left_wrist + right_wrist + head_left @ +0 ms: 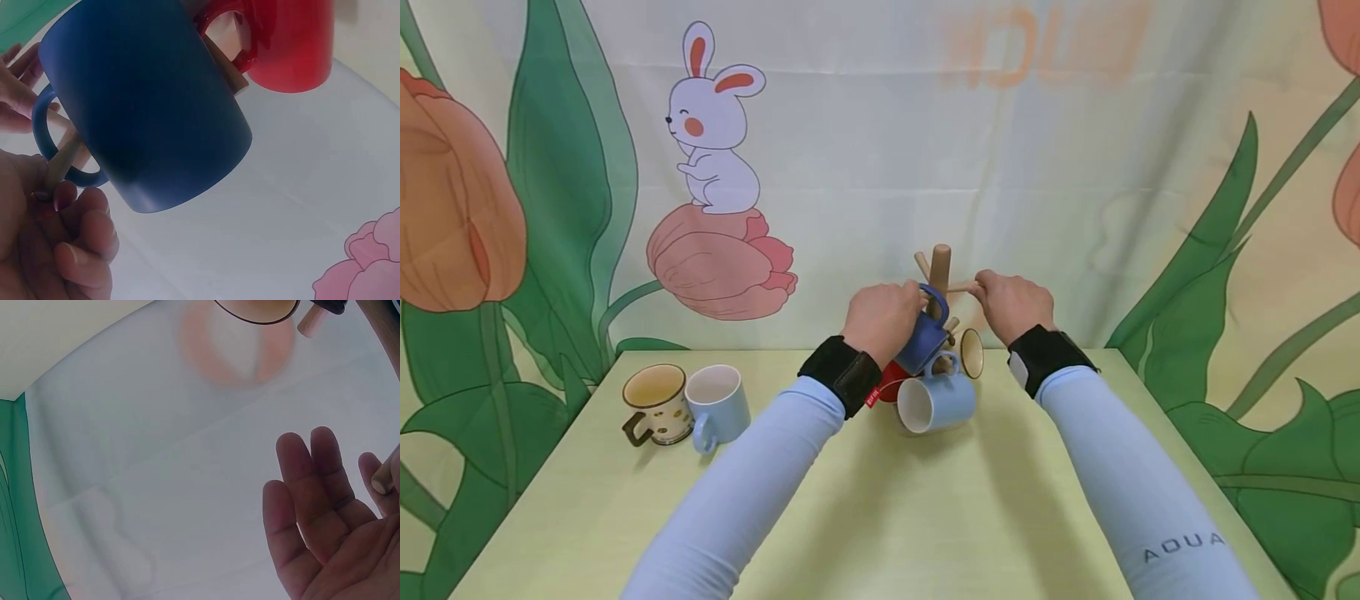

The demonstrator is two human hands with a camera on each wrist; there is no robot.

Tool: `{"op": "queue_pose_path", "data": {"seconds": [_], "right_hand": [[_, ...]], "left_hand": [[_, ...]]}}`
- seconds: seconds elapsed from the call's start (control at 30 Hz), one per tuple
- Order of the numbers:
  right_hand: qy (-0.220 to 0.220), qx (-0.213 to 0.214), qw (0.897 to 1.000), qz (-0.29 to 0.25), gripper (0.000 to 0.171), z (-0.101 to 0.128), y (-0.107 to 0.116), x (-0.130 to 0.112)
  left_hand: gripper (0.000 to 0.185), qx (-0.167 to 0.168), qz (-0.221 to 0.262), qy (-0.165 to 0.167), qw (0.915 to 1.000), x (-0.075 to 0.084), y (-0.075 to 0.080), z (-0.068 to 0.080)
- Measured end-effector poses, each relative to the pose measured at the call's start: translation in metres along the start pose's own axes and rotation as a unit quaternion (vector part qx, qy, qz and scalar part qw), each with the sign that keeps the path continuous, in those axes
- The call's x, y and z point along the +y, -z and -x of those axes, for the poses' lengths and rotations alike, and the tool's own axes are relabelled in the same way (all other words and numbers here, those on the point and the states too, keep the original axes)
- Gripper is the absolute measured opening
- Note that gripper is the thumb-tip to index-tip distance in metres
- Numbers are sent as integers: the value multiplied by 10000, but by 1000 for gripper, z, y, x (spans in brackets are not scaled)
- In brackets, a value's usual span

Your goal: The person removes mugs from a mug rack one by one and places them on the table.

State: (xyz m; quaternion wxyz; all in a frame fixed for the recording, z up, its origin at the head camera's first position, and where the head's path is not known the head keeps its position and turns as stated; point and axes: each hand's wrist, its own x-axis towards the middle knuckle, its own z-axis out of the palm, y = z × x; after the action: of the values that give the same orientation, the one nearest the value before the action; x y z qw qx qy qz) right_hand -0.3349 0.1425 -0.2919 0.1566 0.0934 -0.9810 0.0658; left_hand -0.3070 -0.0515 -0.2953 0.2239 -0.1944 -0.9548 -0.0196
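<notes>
A wooden mug tree (940,267) stands at the back middle of the table. My left hand (883,317) pinches the end of one peg (64,161) between thumb and forefinger. Over that peg hangs a dark blue mug (150,106) by its handle. On the other side, my right hand (1018,304) pinches the tip of a bare peg (382,481), its other fingers extended. Lower on the tree are a red mug (287,44), a light blue mug (953,406) lying sideways and a cream mug (972,354) with a dark rim. The tree's base is hidden.
At the table's left stand a spotted cream mug (672,414) with a brown handle and a second light blue mug (727,410), both upright. A printed cloth (850,167) hangs behind the table (850,525).
</notes>
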Motion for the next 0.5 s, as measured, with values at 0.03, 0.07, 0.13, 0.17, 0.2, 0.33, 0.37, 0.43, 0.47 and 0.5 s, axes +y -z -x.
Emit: {"op": "queue_pose_path", "data": {"seconds": [0.03,0.07,0.13,0.17,0.2,0.33,0.37,0.43,0.47,0.5], "right_hand": [[-11,-7,10000,-7,36,0,0,0],[-8,-14,10000,-7,36,0,0,-1],[2,-19,10000,-1,36,-1,0,-1],[11,-15,10000,13,36,-2,0,-1],[20,-12,10000,20,36,-2,0,-1],[39,48,10000,29,35,-5,-3,1],[44,71,10000,29,35,-6,-4,2],[44,97,9999,20,34,-6,-5,3],[47,104,9999,15,34,-6,-4,3],[44,98,9999,20,33,-6,-4,2]], "left_hand": [[29,25,-4,-18,10000,0,0,0],[29,64,-16,-44,10000,1,1,1],[29,136,-53,-87,9999,2,1,2],[29,174,-79,-111,9998,2,0,2],[29,211,-102,-137,9996,2,0,2],[31,305,-129,-178,9993,5,0,2],[31,278,-125,-178,9994,5,1,2],[31,211,-121,-151,9996,7,2,2],[31,145,-104,-132,9998,7,3,2],[32,108,-108,-124,9998,8,3,1]]}}
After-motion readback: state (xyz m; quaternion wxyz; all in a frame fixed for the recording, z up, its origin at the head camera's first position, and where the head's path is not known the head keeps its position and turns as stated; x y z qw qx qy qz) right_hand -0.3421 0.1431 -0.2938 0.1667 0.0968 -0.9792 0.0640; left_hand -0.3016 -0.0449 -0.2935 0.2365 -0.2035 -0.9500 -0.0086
